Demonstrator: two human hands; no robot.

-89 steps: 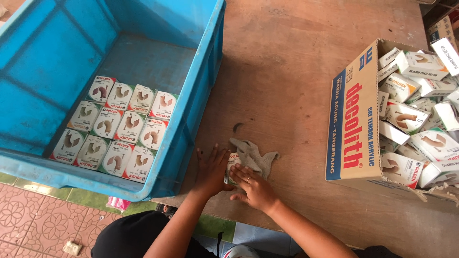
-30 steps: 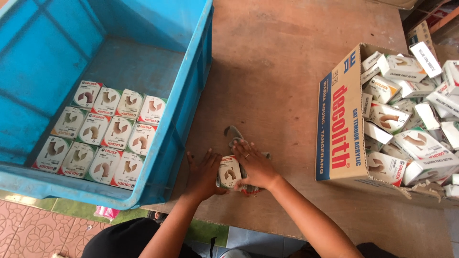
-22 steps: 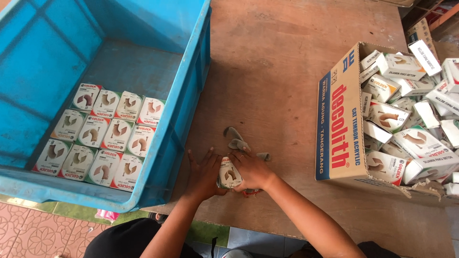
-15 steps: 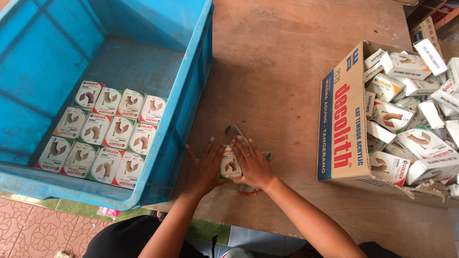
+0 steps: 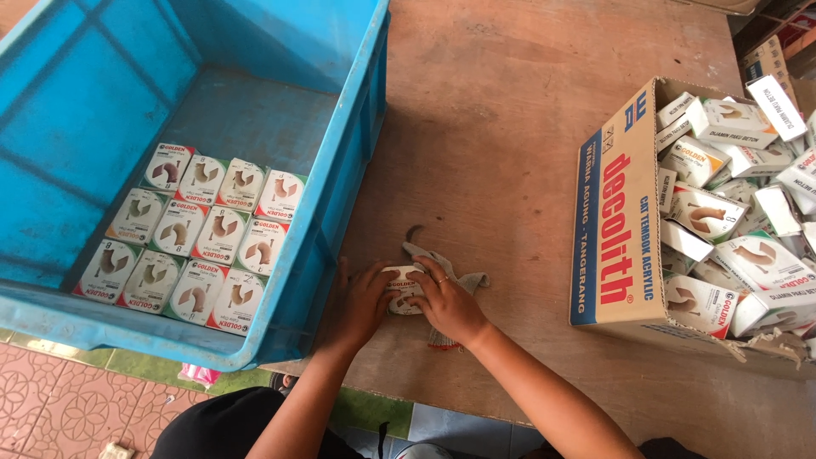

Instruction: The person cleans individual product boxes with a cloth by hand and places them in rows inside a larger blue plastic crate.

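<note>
Both hands close around one small white box (image 5: 402, 289) pressed against the wooden table (image 5: 510, 153): the left hand (image 5: 367, 299) cups its near-left side while the right hand (image 5: 448, 302) covers its right end, fingers curled over the top. Under and behind the box lies a grey cloth (image 5: 463, 279), partly hidden by the right hand. To the left stands a blue crate (image 5: 340, 212) holding neat rows of matching white boxes (image 5: 200, 234) in its near corner; to the right, well apart, an open cardboard carton (image 5: 616, 229) is heaped with loose boxes (image 5: 731, 212) of the same kind. Handling this well seems to call for even pressure from both sides so the thin card does not crush, and for keeping the cloth from snagging beneath it.
</note>
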